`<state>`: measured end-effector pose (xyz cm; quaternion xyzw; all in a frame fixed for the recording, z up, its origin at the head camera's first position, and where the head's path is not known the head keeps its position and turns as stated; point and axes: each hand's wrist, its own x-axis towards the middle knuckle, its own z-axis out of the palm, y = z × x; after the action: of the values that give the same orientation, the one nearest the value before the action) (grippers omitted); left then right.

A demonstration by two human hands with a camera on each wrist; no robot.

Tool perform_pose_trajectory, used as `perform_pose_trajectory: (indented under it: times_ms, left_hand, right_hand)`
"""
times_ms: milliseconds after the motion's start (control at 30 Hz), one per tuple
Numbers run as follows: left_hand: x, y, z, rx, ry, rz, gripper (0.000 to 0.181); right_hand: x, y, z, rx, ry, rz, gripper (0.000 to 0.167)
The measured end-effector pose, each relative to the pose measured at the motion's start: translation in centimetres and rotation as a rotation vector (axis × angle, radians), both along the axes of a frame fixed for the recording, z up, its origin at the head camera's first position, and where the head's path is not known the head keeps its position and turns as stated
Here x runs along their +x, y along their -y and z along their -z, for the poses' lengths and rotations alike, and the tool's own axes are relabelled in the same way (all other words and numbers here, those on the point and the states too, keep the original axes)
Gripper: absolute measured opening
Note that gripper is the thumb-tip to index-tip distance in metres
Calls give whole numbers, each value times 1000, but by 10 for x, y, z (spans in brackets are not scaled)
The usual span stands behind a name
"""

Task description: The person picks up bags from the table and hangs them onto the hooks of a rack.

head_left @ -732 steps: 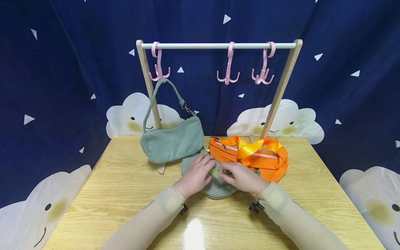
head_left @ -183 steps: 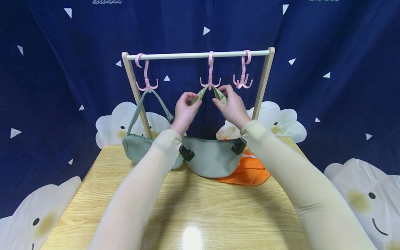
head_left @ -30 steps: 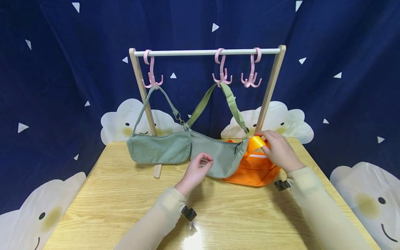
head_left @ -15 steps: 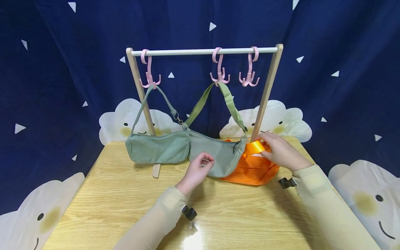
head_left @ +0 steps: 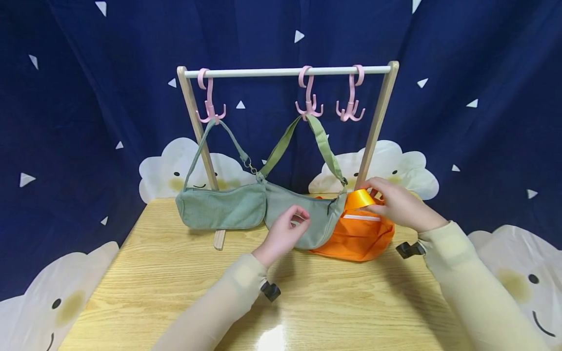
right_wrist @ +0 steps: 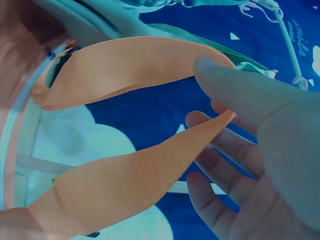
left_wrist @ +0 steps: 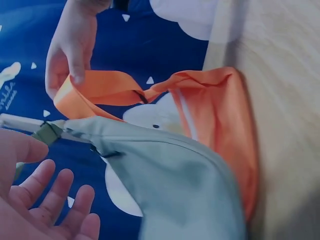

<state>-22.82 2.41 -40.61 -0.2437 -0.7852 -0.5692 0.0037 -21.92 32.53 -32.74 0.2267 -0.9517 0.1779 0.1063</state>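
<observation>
My right hand (head_left: pixel 397 204) pinches the shiny orange strap (head_left: pixel 360 199) of an orange bag (head_left: pixel 357 239). That bag rests on the table at the right, partly behind a grey-green crescent bag (head_left: pixel 322 224). The right wrist view shows the strap (right_wrist: pixel 135 67) folded in a loop between thumb and fingers. My left hand (head_left: pixel 281 239) hovers before the crescent bag, fingers loosely bent, holding nothing; the left wrist view confirms its palm (left_wrist: pixel 20 215) is bare. By its olive strap (head_left: pixel 322 144), the crescent bag hangs from the middle pink hook (head_left: pixel 309 100).
A wooden rack with a white bar (head_left: pixel 263 72) stands on the table (head_left: pixel 175 282). From its left pink hook (head_left: pixel 210 102) hangs a green corduroy bag (head_left: pixel 224 209). The right pink hook (head_left: pixel 351 100) carries nothing. A dark blue curtain (head_left: pixel 88 122) hangs behind.
The crescent bag has gone from the table to the middle hook, and both hands have left its strap. Lately my right hand lifts the orange strap slightly; my left moves a little up and right.
</observation>
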Motion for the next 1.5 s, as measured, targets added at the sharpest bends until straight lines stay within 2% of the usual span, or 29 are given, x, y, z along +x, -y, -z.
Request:
perform_pose_trajectory:
  times_ms: [167,367,467,633,833,1000,1167,1267,1500]
  left_hand:
    - [-2,-5,-18,-5,-115,49,17]
    - [3,-12,-37,-60,-272,112,30]
    - [5,-16,-43,-92,-312,126,34]
    - [4,-24,-48,-94,-306,153,42]
    - [1,-35,-50,-121,-282,205,54]
    - [2,-40,-49,-167,-275,236,62]
    - [5,-40,-47,-216,-252,233,57]
    - [6,-39,-46,-216,-231,230,51]
    - [6,-34,-42,-178,-232,237,45]
  right_hand:
    - [0,1,-9,-11,-67,-53,42]
    - [3,3,-15,-29,-35,-57,41]
    - [5,5,-18,-29,-43,-66,42]
    - [11,11,-24,-38,-95,-106,42]
    - [20,23,-30,-62,-50,-111,40]
    - [28,33,-29,-54,-21,-139,40]
    - [34,42,-26,-43,-38,-174,40]
    - [35,45,-25,-47,-48,-191,38]
    - [37,46,-25,-75,-20,-179,41]
